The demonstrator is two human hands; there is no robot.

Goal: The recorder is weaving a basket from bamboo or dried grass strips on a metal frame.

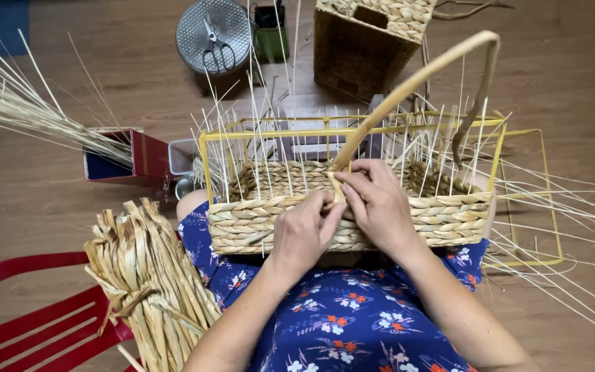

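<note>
Head view, looking down onto the lap. Half-woven basket [352,213] rests on the knees, its near wall of plaited flat straw touching both hands. Left hand [302,234] curled closed, thumb and fingers pinching a flat straw strand [337,187] at the top edge of the plaiting. Right hand [379,203] just beside it, fingers bent and pressing the same strand down from above; no gap between the two hands. Directly above the grip, a long pale handle [418,83] arches up and away. Thin upright stakes [256,148] and a yellow wire frame [352,131] rise behind the fingers. Judgement: strand looks light, pliant, dry, likely to crease or split if bent hard; best pinched close to the weave. Left of the grip, a tied bundle of straw [149,275] on a red chair [36,324]; far beyond, scissors [216,45] on a metal lid [232,17].
</note>
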